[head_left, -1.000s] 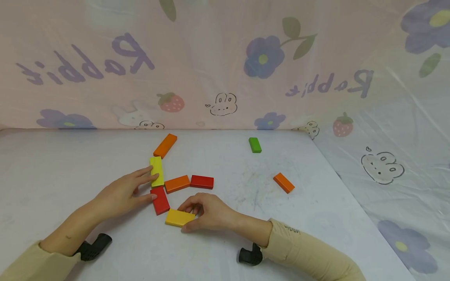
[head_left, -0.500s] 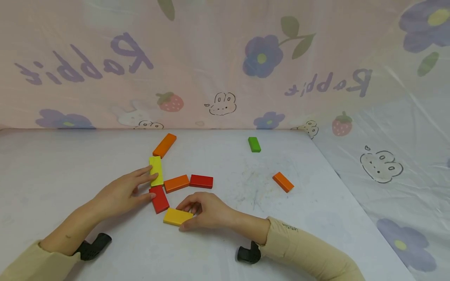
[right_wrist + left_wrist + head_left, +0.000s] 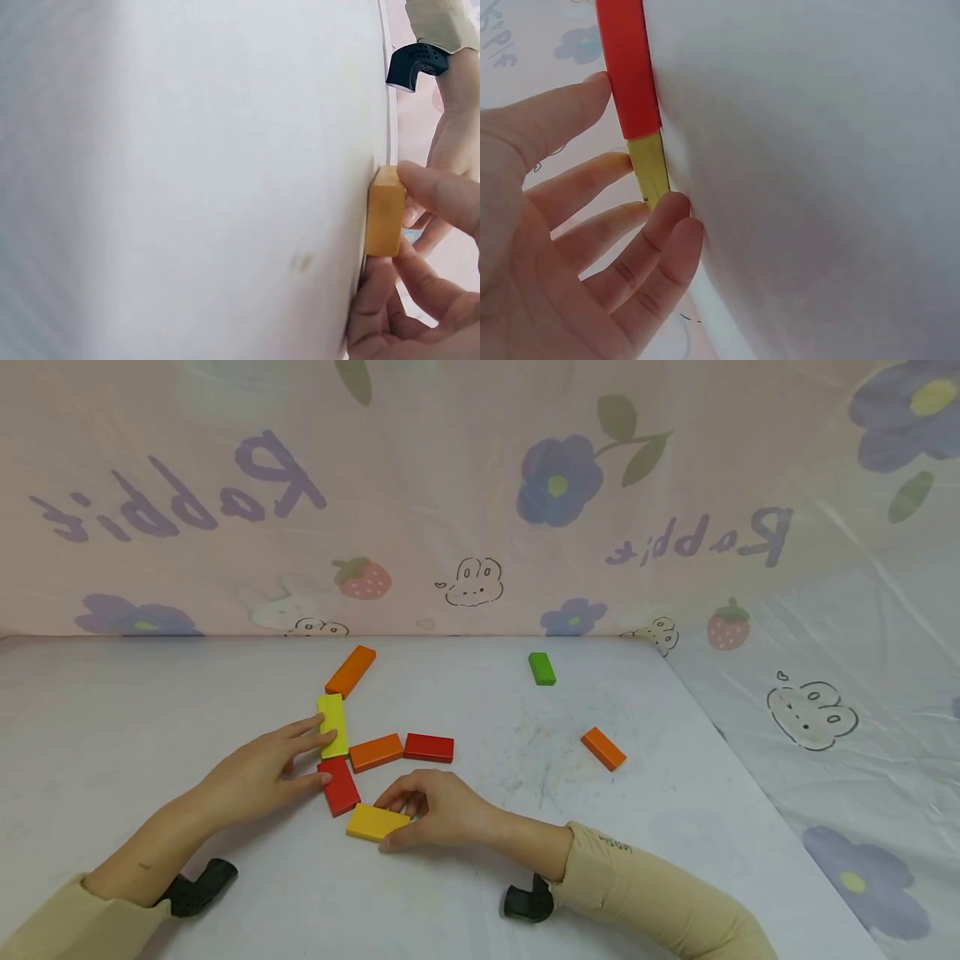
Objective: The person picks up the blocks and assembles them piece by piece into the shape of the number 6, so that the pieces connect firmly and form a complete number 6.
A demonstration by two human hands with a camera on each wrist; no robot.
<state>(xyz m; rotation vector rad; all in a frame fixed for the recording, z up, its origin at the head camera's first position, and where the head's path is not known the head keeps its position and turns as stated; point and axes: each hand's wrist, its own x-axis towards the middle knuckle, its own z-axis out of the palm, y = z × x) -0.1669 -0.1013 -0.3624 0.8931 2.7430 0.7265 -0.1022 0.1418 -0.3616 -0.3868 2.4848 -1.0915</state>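
In the head view my left hand rests its fingertips on a lemon-yellow block, with the thumb on a red block just below it. Those fingers look relaxed, not wrapped round either block; the left wrist view shows them along the red block and yellow block. My right hand pinches a golden-yellow block between thumb and fingers. That block lies flat, its left corner close to or touching the red one. In the right wrist view, the golden-yellow block's end faces the camera.
An orange block continues the row at its far end. Another orange block and a red block branch rightward. Farther right on the white surface lie a green block and a small orange block.
The golden-yellow block and my right hand have shifted very slightly left in the head view, partly along with the whole picture. My left hand stays in place on the blocks.
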